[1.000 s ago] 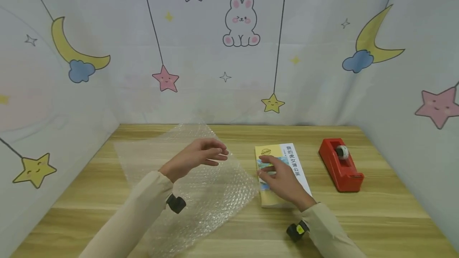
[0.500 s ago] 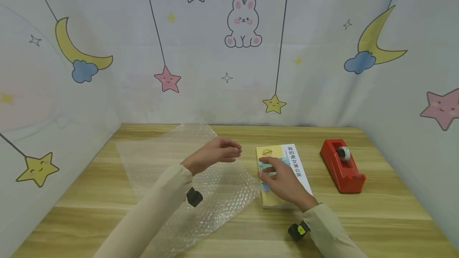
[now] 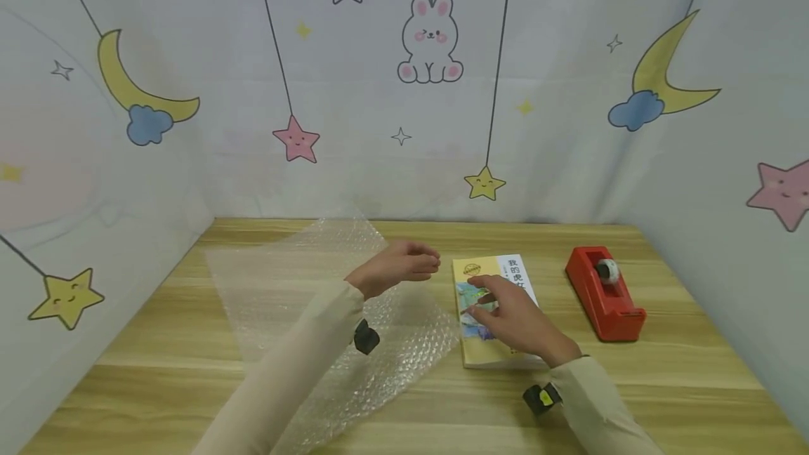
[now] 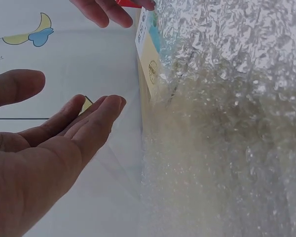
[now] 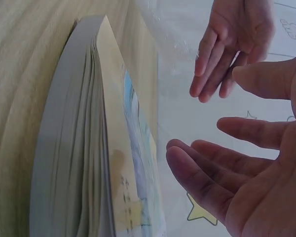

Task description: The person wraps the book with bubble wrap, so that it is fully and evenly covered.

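A paperback book [image 3: 483,353] with a yellow, white and picture cover lies flat on the table. My right hand [image 3: 521,321] hovers over it, fingers apart and holding nothing. To the book's left, a clear sheet of bubble wrap [image 3: 411,346] is spread out, one corner by the book's edge. My left hand [image 3: 399,267] is above the wrap's right part, palm turned toward the right hand, with nothing in it. In the left wrist view the left hand's fingers [image 4: 96,121] are extended and clear of the wrap. The right wrist view shows the book's thick page edges [image 5: 71,133].
A red tape dispenser [image 3: 622,325] with a small roll of tape stands to the right of the book. The wood-grain table [image 3: 689,385] is enclosed by white cloth walls [image 3: 354,76] printed with stars, moons and a rabbit.
My left hand has moved right across the bubble wrap, nearer to the book. The right hand has shifted slightly to the right over the cover. Book, wrap and dispenser lie as before.
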The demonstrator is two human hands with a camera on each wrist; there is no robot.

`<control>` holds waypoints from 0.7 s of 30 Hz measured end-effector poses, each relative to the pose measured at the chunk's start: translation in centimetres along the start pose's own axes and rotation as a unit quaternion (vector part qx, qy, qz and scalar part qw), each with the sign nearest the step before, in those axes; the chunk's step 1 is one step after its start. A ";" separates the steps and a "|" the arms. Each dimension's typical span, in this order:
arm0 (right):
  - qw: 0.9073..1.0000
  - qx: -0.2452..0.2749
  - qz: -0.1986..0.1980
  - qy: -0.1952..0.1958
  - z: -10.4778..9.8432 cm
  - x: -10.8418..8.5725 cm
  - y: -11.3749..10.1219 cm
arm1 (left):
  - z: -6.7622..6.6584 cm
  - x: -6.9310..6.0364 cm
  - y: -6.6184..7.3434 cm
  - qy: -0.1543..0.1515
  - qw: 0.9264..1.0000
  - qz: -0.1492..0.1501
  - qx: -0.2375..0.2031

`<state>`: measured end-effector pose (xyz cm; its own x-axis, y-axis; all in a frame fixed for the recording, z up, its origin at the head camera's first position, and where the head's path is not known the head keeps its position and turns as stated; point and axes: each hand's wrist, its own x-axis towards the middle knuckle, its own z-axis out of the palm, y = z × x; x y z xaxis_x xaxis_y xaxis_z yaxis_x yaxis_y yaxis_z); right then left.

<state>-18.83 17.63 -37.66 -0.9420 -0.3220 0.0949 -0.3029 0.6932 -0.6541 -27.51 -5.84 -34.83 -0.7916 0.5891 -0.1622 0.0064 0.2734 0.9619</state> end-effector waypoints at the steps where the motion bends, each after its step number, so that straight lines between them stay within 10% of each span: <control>1: 1.000 -0.002 0.000 -0.003 -0.1 0.0 0.1 | 0.1 0.1 0.0 -0.002 1.000 0.000 0.000; 21: 0.999 -0.032 0.025 -0.016 -2.3 -0.9 1.4 | 2.2 1.9 -0.6 -0.055 0.997 -0.042 0.017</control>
<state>-18.69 20.37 -36.90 -0.9510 -0.3069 0.0385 -0.2659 0.7476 -0.6086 -27.61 -3.20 -36.17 -0.7188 0.6422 -0.2662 -0.0344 0.3496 0.9363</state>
